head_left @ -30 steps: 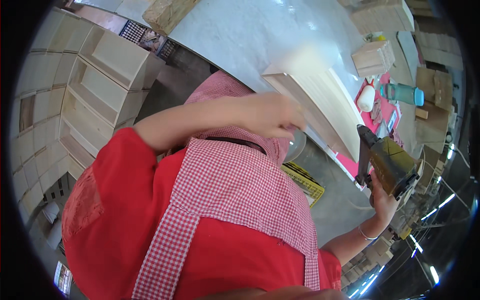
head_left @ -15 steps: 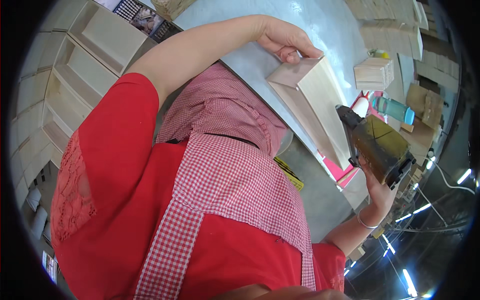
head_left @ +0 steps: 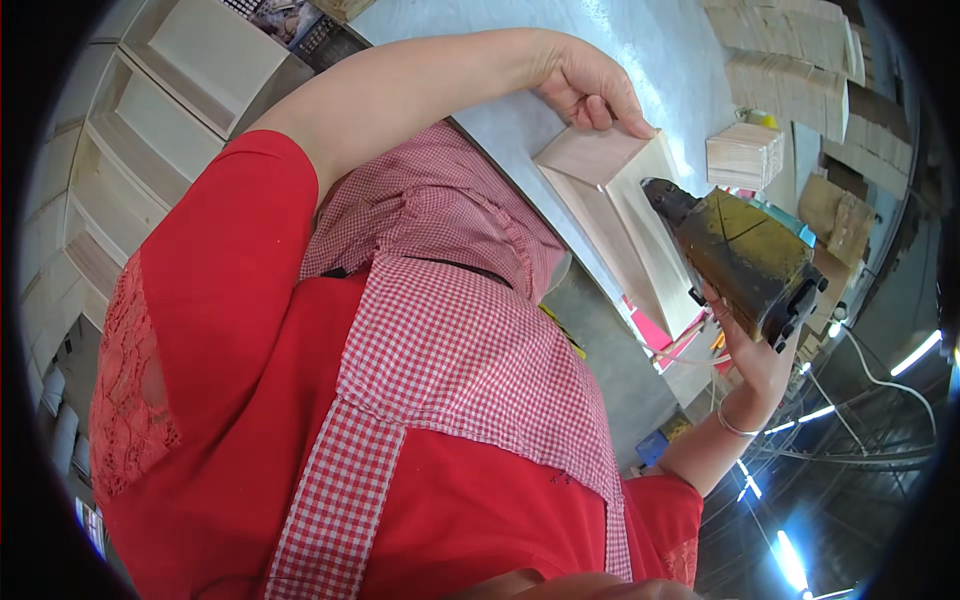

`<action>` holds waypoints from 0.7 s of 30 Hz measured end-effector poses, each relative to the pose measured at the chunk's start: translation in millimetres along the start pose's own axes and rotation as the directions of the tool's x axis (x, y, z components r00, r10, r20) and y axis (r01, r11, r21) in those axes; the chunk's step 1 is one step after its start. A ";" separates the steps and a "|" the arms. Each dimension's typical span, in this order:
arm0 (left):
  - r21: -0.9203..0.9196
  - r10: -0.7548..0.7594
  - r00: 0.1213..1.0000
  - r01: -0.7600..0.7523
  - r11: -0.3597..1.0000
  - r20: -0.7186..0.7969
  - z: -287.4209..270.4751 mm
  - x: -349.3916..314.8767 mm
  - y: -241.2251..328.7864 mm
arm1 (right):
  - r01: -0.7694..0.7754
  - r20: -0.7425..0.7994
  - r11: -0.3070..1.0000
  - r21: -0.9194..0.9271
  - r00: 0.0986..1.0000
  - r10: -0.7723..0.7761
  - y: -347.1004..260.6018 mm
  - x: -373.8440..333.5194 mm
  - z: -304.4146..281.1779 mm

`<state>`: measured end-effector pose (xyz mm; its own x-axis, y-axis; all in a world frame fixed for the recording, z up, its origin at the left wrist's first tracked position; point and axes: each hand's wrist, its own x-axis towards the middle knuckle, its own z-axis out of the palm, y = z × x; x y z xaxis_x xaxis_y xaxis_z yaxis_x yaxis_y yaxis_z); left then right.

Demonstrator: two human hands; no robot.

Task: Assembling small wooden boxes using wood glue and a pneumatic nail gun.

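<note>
A pale wooden drawer box [head_left: 640, 225] with low walls lies on the light table, running from the far end toward its near edge. My left hand [head_left: 600, 95] pinches the far end panel [head_left: 592, 155] at its upper corner, thumb and fingers closed on the edge. In my right hand [head_left: 750, 350] is a nail gun [head_left: 745, 250] with a worn yellow-brown body and black ends. Its black nose is over the box's right side, close to the far corner; whether it touches the wood I cannot tell. The gun's body hides part of my right fingers.
Stacked wooden pieces [head_left: 745, 155] stand on the table [head_left: 440, 30] beyond the box, with taller stacks [head_left: 790, 90] behind. A teal bottle [head_left: 785, 218] is partly behind the gun. Several pale wooden drawers [head_left: 205, 60] are piled at the left. A thin hose [head_left: 690, 358] crosses near the box's near end.
The nail gun has moved left and farther away along the box's side, toward the corner that my left hand holds. My left hand keeps its grip on the panel.
</note>
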<state>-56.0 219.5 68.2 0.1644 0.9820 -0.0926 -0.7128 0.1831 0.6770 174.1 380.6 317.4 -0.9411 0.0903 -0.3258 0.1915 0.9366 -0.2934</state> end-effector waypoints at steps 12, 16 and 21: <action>0.199 0.133 0.988 -0.116 0.973 -0.073 5.2 -8.5 -5.5 | -0.002 -0.022 1.000 -0.001 1.000 0.002 2.0 15.4 4.3; 0.662 0.485 0.850 -0.244 0.708 -0.206 30.0 -37.1 -19.9 | -0.013 -0.019 0.999 -0.044 1.000 0.012 -1.4 17.0 2.3; 0.902 0.703 0.706 -0.249 0.354 -0.081 47.8 -43.8 -40.1 | 0.023 -0.016 0.999 -0.024 1.000 -0.024 0.2 18.4 1.3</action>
<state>-2.0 167.0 80.0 -0.4405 0.8262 0.3513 0.3215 -0.2202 0.9209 157.1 382.0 310.2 -0.9497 0.0737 -0.3043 0.1629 0.9463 -0.2794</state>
